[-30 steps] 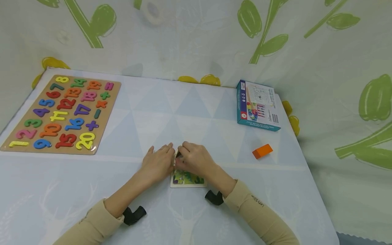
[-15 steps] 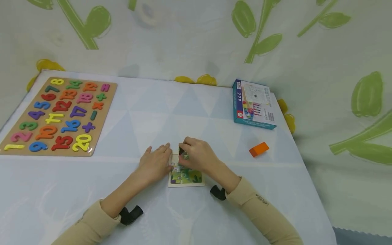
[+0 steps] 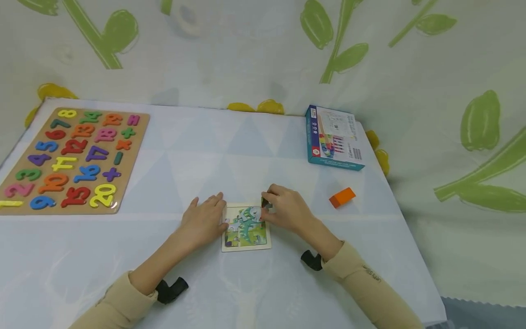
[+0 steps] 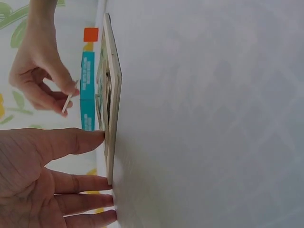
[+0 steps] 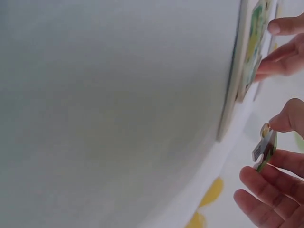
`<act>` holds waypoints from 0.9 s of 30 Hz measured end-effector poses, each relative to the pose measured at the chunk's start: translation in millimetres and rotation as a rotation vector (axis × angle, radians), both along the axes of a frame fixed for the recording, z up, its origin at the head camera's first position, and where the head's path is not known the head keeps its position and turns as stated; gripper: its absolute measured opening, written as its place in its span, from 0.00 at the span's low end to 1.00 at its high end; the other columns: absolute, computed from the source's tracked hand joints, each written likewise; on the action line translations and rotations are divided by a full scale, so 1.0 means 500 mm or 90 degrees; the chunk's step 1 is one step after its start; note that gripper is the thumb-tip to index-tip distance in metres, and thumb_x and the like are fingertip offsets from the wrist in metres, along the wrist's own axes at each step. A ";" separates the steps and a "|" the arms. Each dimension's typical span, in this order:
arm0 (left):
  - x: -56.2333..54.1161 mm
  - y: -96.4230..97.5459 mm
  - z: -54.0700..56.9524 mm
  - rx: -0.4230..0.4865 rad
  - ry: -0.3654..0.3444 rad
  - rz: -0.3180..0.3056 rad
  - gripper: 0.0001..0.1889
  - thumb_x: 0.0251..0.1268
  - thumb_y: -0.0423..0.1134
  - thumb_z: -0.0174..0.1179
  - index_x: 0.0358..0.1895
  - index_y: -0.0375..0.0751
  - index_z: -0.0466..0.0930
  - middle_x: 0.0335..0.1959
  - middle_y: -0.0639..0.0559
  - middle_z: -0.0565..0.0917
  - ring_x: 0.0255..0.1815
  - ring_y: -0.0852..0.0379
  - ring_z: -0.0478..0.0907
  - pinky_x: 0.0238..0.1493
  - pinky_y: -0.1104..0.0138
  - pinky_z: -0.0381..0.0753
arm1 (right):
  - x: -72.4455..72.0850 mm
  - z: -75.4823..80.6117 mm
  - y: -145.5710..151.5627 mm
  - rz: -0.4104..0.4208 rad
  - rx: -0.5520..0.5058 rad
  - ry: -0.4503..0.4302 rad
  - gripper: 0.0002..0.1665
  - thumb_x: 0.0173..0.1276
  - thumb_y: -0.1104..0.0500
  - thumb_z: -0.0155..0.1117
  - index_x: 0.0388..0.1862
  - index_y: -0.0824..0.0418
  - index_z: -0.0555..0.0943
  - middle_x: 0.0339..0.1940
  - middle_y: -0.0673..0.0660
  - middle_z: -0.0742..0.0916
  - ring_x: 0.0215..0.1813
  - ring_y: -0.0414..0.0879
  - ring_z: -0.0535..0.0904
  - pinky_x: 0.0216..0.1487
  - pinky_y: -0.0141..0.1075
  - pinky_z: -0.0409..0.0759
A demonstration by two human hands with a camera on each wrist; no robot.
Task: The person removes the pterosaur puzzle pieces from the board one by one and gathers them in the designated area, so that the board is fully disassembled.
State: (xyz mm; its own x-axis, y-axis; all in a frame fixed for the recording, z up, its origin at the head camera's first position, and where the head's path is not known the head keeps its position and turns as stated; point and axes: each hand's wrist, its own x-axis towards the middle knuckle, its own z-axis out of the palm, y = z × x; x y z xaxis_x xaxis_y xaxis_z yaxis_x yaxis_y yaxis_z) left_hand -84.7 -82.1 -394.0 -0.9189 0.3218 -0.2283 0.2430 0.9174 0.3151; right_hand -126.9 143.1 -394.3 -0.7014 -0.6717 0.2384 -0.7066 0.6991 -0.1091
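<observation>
A small square jigsaw puzzle in a pale wooden frame (image 3: pixel 246 249) lies on the table, showing a green and blue cartoon picture. At its far left, part of the tray has no picture pieces on it. My left hand (image 3: pixel 202 220) lies along the frame's left side, fingers straight; the thumb (image 4: pixel 88 141) presses on its edge and the other fingertips reach the table. My right hand (image 3: pixel 289 208) pinches a puzzle piece (image 5: pixel 266 146) between thumb and fingers, raised over the frame's far right corner. The piece stands on edge, seen nearly side-on in the left wrist view.
An orange block (image 3: pixel 342 197) lies to the right. Behind it is a teal and white box (image 3: pixel 334 137) near the far edge. A wooden number board (image 3: pixel 135 137) with coloured numerals occupies the left. A leaf-patterned curtain (image 3: pixel 246 55) hangs behind the table.
My right hand has moved right across the puzzle with the pinched piece, uncovering more of the picture. My left hand keeps its place at the frame. The head view has shifted slightly.
</observation>
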 end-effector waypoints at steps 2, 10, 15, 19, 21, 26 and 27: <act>0.001 -0.001 0.000 0.001 0.001 -0.001 0.30 0.61 0.44 0.64 0.62 0.28 0.70 0.70 0.34 0.66 0.71 0.38 0.65 0.68 0.37 0.56 | 0.001 -0.002 0.010 -0.006 0.000 -0.002 0.14 0.52 0.59 0.71 0.39 0.62 0.87 0.32 0.51 0.84 0.29 0.38 0.76 0.29 0.28 0.78; 0.006 -0.006 0.000 0.008 0.012 -0.006 0.31 0.61 0.43 0.64 0.63 0.28 0.70 0.69 0.34 0.67 0.70 0.39 0.65 0.67 0.37 0.59 | 0.002 -0.016 0.039 -0.037 0.006 -0.028 0.11 0.53 0.59 0.71 0.35 0.62 0.85 0.31 0.52 0.85 0.29 0.40 0.77 0.33 0.29 0.81; 0.007 -0.008 -0.002 0.004 0.016 -0.011 0.31 0.61 0.44 0.64 0.63 0.28 0.69 0.69 0.33 0.67 0.70 0.39 0.66 0.67 0.37 0.59 | 0.004 -0.019 0.051 -0.049 0.015 -0.051 0.10 0.54 0.59 0.71 0.34 0.62 0.85 0.31 0.52 0.84 0.29 0.40 0.76 0.34 0.29 0.82; 0.006 -0.006 -0.003 0.008 0.015 -0.013 0.31 0.61 0.44 0.64 0.63 0.28 0.69 0.69 0.34 0.67 0.70 0.38 0.66 0.67 0.37 0.58 | 0.005 -0.017 0.058 -0.060 0.037 -0.064 0.11 0.54 0.60 0.71 0.36 0.63 0.86 0.31 0.53 0.84 0.30 0.41 0.76 0.34 0.30 0.81; 0.006 -0.005 -0.002 0.011 0.016 -0.015 0.31 0.60 0.44 0.64 0.63 0.28 0.70 0.69 0.34 0.67 0.70 0.38 0.66 0.68 0.37 0.57 | 0.006 -0.016 0.061 -0.062 0.047 -0.071 0.12 0.54 0.60 0.71 0.37 0.63 0.86 0.31 0.53 0.84 0.30 0.41 0.75 0.34 0.30 0.81; 0.008 -0.008 0.000 0.011 0.028 -0.020 0.32 0.59 0.44 0.65 0.63 0.28 0.70 0.69 0.34 0.68 0.69 0.39 0.67 0.68 0.37 0.58 | 0.003 -0.017 0.063 -0.057 0.063 -0.078 0.12 0.56 0.59 0.71 0.38 0.64 0.86 0.32 0.54 0.84 0.30 0.41 0.76 0.35 0.31 0.82; 0.008 -0.008 -0.001 0.011 0.031 -0.022 0.32 0.59 0.44 0.65 0.63 0.28 0.70 0.69 0.34 0.68 0.69 0.39 0.67 0.68 0.37 0.58 | 0.003 -0.018 0.063 -0.057 0.066 -0.079 0.12 0.56 0.59 0.71 0.38 0.64 0.86 0.32 0.54 0.84 0.31 0.42 0.76 0.35 0.31 0.82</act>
State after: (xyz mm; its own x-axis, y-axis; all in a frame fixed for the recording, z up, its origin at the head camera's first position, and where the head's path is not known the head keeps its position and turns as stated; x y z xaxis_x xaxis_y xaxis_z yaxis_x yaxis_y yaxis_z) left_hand -80.7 -86.2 -394.3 -0.9171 0.3564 -0.1784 0.2893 0.9031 0.3173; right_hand -125.4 174.6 -403.1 -0.7794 -0.6215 0.0789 -0.6264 0.7709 -0.1158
